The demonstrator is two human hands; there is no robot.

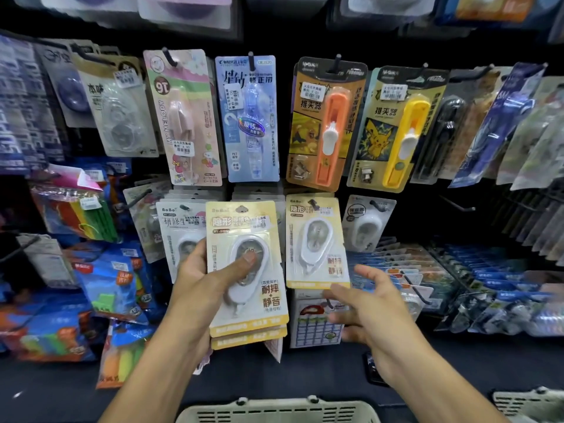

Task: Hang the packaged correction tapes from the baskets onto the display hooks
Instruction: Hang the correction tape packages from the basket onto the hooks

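Your left hand [201, 288] grips a stack of yellow correction tape packs [247, 270], thumb on the blister, held before the lower hooks. Right hand [363, 303] hangs loose, fingers apart, empty, below the matching hung pack [316, 239]. Risk: back packs slip downward, or hang-hole misses the hook [314, 206].

Shop display wall [396, 38], black backing w/ black pegs [457, 206] sticking out; packed rows of carded stationery top to bottom, e.g. orange [323, 123] & yellow clip pushers [396, 129] on the upper row; left edge is blurry bright packs [76, 209]; dark shelf ledge [305, 370] along the bottom; lighting even, prob overhead, glare on the blister plastic.
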